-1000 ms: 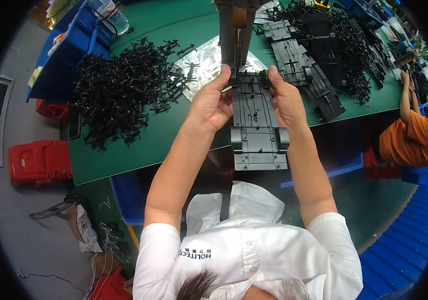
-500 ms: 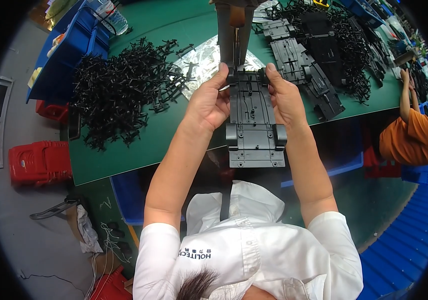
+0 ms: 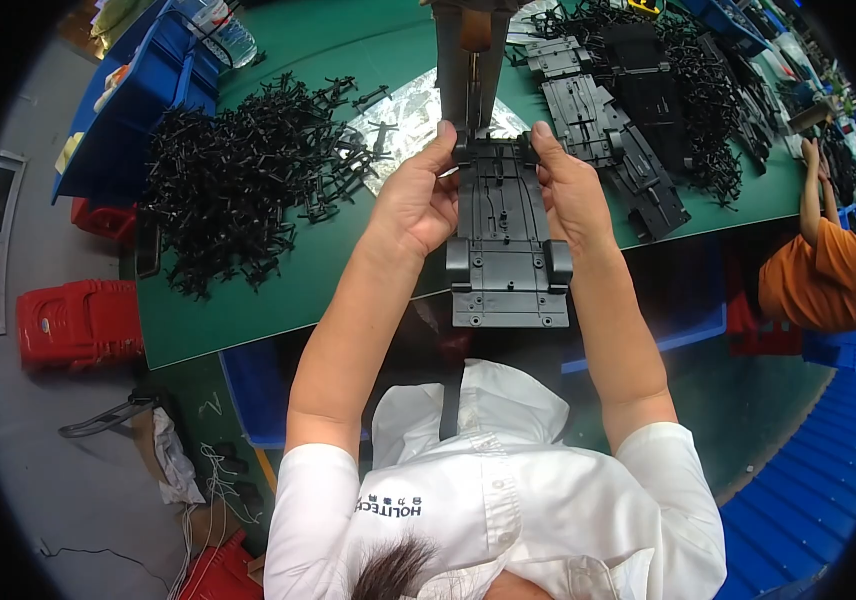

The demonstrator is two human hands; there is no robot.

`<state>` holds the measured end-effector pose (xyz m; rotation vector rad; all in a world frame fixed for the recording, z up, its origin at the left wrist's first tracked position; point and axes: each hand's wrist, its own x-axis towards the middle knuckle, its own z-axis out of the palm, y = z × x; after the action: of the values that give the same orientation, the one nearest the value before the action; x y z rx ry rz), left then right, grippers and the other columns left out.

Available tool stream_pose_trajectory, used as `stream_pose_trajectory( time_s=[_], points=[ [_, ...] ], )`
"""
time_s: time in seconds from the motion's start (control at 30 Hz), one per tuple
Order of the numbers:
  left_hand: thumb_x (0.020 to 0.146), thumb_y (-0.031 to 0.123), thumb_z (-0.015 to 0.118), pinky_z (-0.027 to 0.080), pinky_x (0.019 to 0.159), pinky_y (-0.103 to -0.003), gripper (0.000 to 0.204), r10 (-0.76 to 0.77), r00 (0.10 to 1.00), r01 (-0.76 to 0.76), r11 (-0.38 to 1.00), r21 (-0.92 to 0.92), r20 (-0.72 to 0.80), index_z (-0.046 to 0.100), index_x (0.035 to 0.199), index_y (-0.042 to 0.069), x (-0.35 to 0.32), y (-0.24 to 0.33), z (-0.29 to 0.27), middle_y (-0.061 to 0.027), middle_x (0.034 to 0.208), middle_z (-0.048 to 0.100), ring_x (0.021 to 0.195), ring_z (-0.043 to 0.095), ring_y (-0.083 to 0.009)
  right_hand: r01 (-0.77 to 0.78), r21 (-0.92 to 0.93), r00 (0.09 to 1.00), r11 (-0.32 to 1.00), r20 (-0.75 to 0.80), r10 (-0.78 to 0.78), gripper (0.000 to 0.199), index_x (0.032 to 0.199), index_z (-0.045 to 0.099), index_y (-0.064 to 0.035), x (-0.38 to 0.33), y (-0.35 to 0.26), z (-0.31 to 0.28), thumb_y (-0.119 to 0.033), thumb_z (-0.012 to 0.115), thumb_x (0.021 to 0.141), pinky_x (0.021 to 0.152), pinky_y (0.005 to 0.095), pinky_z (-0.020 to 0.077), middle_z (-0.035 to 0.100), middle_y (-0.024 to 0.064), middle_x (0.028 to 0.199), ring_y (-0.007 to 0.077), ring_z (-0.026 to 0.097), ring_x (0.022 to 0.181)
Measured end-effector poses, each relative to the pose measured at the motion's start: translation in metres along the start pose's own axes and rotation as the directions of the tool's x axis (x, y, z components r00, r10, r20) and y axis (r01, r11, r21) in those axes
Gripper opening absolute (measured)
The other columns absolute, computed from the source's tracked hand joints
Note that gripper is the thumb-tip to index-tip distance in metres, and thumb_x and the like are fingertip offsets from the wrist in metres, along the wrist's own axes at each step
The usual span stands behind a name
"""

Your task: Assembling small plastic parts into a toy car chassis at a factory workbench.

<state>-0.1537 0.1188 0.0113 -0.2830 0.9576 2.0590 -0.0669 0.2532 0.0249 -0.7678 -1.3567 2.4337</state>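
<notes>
- Right, the green surface (image 3: 278, 290) fills the upper half of the view, its near edge running across just above the person's white shirt.
- Left of centre, a wide heap of black sprues (image 3: 238, 170) sprawls over it, with a crinkled clear bag (image 3: 403, 110) lying just beside the heap.
- Up in the far-left corner sit blue bins (image 3: 138, 110); down on the floor to the left, a red crate (image 3: 78, 320).
- Far right of the surface, a row of dark chassis plates (image 3: 608, 140) lies overlapped, tangled black parts behind them.
- At the right rim, a co-worker in an orange shirt (image 3: 813, 285) reaches up to the surface.
- Dead centre: the chassis (image 3: 506, 240), a long dark-grey moulded plate, held flat at the near edge of the surface, its near end hanging out over the gap, its far end up against a grey upright fixture (image 3: 470, 60).
- Left hand (image 3: 416, 205) has its grip closed on the chassis's left edge, fingers curled up to the front corner.
- Right hand (image 3: 570, 190) mirrors it, grip closed on the right edge, fingertips at the far corner beside the fixture.
</notes>
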Motion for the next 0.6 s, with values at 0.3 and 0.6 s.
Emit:
stream_pose_trajectory(
  time_s=[0.3, 0.6],
  points=[
    [0.087, 0.031, 0.063, 0.055, 0.069, -0.029, 0.029, 0.006, 1.000, -0.005, 0.999, 0.053, -0.008, 0.059, 0.096, 0.005, -0.0015, 0.0043, 0.0002, -0.0056, 0.086, 0.058, 0.077, 0.057, -0.0141, -0.024, 0.023, 0.999, 0.999, 0.033, 0.023, 0.032, 0.084, 0.061, -0.0038, 0.0020, 0.0007, -0.0004, -0.036, 0.064, 0.087, 0.049, 0.0187, 0.0427, 0.057, -0.0015, 0.065, 0.0046, 0.051, 0.053],
    [0.087, 0.033, 0.063, 0.056, 0.069, -0.031, 0.034, -0.002, 1.000, 0.002, 0.999, 0.054, -0.002, 0.059, 0.097, 0.000, -0.0059, 0.0055, 0.0041, -0.0085, 0.088, 0.059, 0.078, 0.059, -0.0156, -0.017, -0.003, 0.999, 1.000, 0.035, 0.017, 0.033, 0.085, 0.061, -0.0033, 0.0030, 0.0005, -0.0003, -0.037, 0.063, 0.087, 0.051, 0.0187, 0.0432, 0.058, -0.0013, 0.065, 0.0051, 0.053, 0.056]
  ],
)
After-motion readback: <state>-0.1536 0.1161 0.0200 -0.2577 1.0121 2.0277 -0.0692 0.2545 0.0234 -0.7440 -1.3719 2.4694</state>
